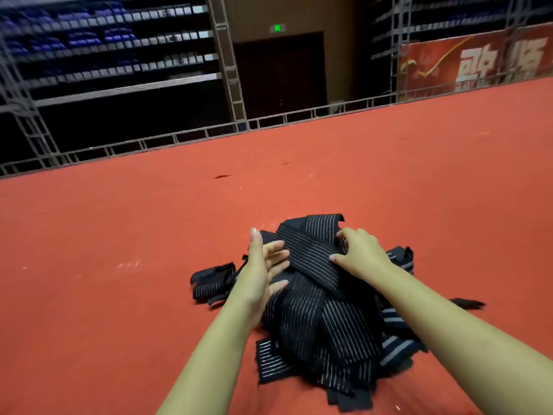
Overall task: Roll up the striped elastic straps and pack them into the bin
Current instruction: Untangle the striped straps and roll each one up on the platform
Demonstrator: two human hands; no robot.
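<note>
While left hand (263, 265) flanks strap pile (314, 310) | right hand (360, 253) claws atop

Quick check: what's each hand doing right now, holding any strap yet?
Left hand: open, fingers straight against the side of the strap pile, holding nothing.
Right hand: fingers curled on the top strap; a real grip cannot be told.

My left hand (263, 265) and right hand (362, 253) are bare, no gloves, rings or watch; both forearms are uncovered, my fingernails short and plain.
</note>
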